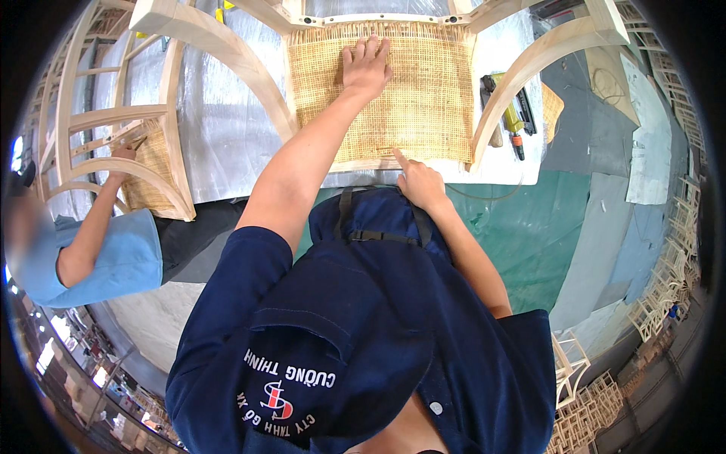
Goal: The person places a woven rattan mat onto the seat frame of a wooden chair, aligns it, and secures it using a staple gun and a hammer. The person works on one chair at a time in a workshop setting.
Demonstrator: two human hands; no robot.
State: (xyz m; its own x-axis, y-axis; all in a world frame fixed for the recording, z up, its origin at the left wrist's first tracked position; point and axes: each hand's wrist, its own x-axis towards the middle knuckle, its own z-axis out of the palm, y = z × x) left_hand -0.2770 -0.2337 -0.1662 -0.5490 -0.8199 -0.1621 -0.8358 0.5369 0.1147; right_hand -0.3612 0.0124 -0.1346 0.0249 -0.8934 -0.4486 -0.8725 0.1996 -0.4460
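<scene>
A woven cane panel [423,91] spans a pale wooden chair frame [227,57] in front of me. My left hand [366,68] lies on the panel near its far edge, palm down with fingers spread. At the near edge, my right hand [420,184] has its index finger stretched out onto the cane, beside a small dark slit or strand end. Its other fingers are bent and partly hidden, and I see nothing held in them. Loose strand ends stick up along the far edge, below the rail with dark holes.
Right of the panel lie a yellow-green hand tool [512,117] with an orange tip and a black tool [526,112]. A co-worker in a blue shirt [113,253] works at another caned frame [151,170] on the left. More wooden frames [669,265] stand far right.
</scene>
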